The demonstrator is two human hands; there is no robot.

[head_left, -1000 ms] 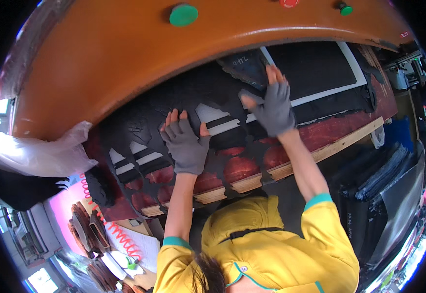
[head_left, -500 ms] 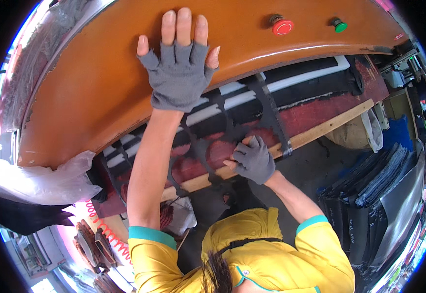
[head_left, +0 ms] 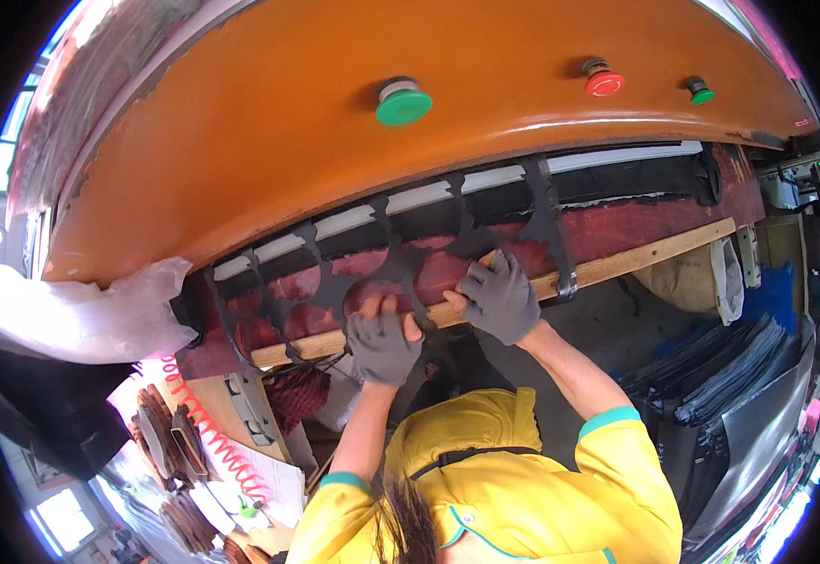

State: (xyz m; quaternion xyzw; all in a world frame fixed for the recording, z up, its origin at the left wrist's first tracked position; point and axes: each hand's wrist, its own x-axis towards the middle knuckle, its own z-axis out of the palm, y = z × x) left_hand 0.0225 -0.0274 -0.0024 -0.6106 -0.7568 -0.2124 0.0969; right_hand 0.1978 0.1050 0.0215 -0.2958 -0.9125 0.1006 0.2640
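A black sheet with large cut-out holes (head_left: 393, 268) lies across a dark red board (head_left: 607, 226), its narrow webs running over the wooden strip at the near edge. My left hand (head_left: 382, 346), in a grey fingerless glove, is closed at the sheet's near edge by the wooden strip, fingertips on the black material. To its right my right hand (head_left: 501, 297), gloved the same way, has its fingers curled around a web of the sheet, thumb pointing left. The undersides of both grips are hidden.
An orange machine panel (head_left: 269, 122) arches over the board's far side, carrying a large green button (head_left: 403, 101), a red button (head_left: 604, 80) and a small green button (head_left: 701, 92). Clear plastic (head_left: 81, 315) hangs at left above a red coiled hose (head_left: 205, 442). Stacked black sheets (head_left: 710, 385) stand at right.
My left hand has come down from the orange panel to the sheet's near edge, uncovering the large green button. My right hand stays at the sheet. The view has shifted slightly.
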